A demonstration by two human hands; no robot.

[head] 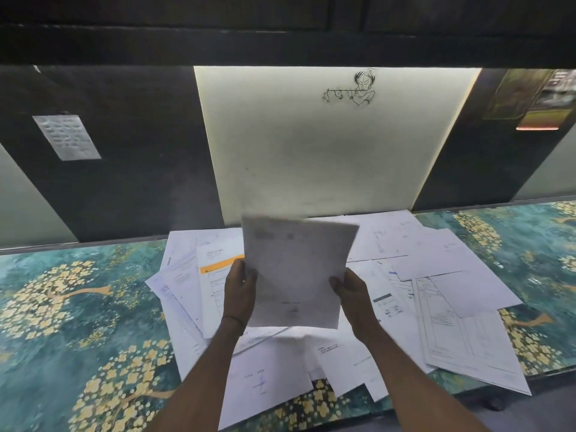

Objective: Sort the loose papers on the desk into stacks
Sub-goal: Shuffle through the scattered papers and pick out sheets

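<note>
A white printed sheet (296,269) is lifted upright above the desk, blurred by motion. My left hand (240,288) grips its left edge, thumb on the front. My right hand (350,291) grips its right edge the same way. Below and around lie several loose papers (436,275) in an overlapping spread across the middle of the desk. One sheet has an orange band (218,265). Some sheets (477,353) reach the desk's front edge on the right.
The desk top (78,307) has a teal cover with yellow flower patterns, bare at left and right (514,238). A lit white panel (327,145) with a small drawing stands behind, dark panels beside it. A dark shelf (280,42) hangs overhead.
</note>
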